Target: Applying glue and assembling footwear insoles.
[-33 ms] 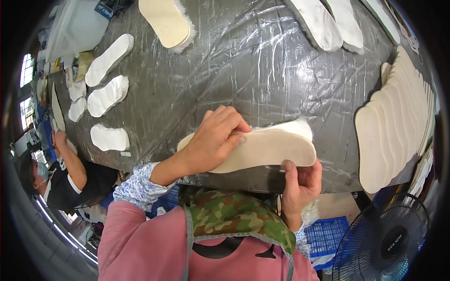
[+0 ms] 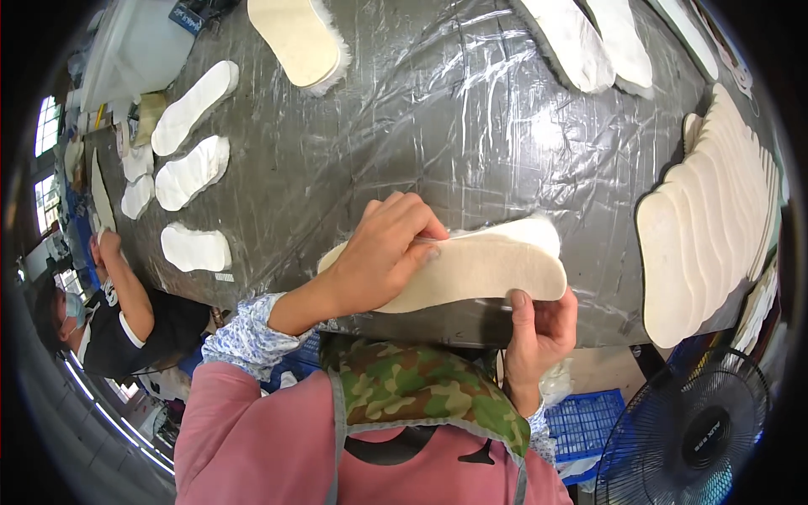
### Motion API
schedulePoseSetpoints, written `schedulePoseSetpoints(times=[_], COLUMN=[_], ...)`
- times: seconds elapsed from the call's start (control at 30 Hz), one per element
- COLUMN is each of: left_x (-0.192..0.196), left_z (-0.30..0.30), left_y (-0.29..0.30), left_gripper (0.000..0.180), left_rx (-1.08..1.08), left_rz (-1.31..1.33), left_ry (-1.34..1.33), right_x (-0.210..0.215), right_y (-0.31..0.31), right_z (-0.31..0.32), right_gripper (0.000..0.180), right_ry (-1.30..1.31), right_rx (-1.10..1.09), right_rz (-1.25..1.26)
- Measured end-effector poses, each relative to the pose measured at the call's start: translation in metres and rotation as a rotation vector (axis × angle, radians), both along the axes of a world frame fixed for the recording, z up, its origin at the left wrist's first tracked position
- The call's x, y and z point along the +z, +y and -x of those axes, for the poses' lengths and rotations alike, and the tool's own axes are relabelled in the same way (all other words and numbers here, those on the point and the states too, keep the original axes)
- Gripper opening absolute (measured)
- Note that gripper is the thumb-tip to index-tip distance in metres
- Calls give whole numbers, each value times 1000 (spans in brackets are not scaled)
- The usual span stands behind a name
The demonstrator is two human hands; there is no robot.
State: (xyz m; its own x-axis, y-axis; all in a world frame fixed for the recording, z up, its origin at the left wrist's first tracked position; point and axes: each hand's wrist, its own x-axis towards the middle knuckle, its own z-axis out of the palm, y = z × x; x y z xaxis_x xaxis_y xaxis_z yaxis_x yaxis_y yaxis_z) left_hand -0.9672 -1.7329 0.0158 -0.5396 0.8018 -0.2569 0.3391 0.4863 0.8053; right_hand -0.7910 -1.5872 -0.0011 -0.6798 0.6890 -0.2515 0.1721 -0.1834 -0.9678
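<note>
Fingers [image 2: 412, 231] of both hands pinch a cream insole [image 2: 480, 269].

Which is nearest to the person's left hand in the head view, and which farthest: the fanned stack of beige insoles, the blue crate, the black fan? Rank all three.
From the left hand:
1. Blue plastic crate, lower right, below the table edge.
2. Fanned stack of beige insoles, on the table's right side.
3. Black electric fan, bottom right corner, clearly farthest.
</note>
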Motion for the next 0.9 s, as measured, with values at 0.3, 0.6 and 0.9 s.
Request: schedulePoseSetpoints(times=[0.3, 0.6, 0.9], left_x=[13, -5, -4], left_z=[8, 2, -1], left_y=[6, 29, 30], left_gripper=[18, 22, 28], left_rx=[-100, -50, 16], left_rz=[89, -91, -94], left_ry=[21, -170, -141], right_x=[-1, -1, -6], right_y=[5, 11, 29], right_z=[4, 9, 17], right_gripper=[34, 31, 22], right_ry=[39, -4, -36], right_rx=[-38, -22, 90], right_rz=[99, 13, -377])
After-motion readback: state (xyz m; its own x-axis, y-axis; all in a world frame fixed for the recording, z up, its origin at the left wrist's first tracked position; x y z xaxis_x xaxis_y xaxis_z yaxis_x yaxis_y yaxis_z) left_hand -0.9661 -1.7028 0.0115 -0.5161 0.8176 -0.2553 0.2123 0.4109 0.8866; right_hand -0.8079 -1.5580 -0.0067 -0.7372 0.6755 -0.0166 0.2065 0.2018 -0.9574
